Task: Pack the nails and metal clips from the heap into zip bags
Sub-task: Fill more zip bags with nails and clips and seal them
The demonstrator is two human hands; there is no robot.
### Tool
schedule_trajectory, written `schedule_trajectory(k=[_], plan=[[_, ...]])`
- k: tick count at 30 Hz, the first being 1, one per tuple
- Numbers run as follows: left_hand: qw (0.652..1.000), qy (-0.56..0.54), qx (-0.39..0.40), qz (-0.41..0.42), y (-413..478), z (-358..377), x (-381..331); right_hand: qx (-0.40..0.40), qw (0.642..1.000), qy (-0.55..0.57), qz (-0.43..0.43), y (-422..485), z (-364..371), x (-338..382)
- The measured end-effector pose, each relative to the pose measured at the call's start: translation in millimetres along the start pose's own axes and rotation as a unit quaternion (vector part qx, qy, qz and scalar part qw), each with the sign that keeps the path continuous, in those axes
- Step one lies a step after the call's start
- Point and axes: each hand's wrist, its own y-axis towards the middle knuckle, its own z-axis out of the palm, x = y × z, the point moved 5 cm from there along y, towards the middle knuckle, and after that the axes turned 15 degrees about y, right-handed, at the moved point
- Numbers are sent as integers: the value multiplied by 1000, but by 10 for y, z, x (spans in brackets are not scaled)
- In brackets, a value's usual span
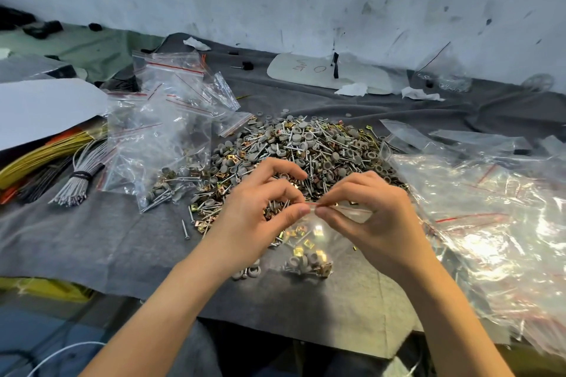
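- While the left hand (257, 211) and right hand (373, 217) pinch its red-striped top edge, the zip bag (337, 242) at frame centre holds gold clips (298, 251) and grey caps (298, 262).
- Just behind it, the heap (306, 147) lies on the grey surface (122, 239).
- Part-filled bags (165, 162) sit left of centre; empty bags (490, 223) at right.

Bag pile (490, 239) cut off right; cable bundle (39, 159) cut off left.

- Centre: heap (300, 156) on the cloth (92, 239).
- Before the heap: zip bag (312, 242), between my left hand (260, 208) and my right hand (367, 211).
- Left of heap: stacked bags (159, 131); further left, wire bundles (76, 180).
- Right of heap: bag pile (490, 223).
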Motion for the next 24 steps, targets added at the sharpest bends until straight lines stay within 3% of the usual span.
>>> schedule_trajectory(k=[24], plan=[[1000, 1, 27, -5, 17, 44, -2, 12, 999, 25, 32, -25, 32, -58]])
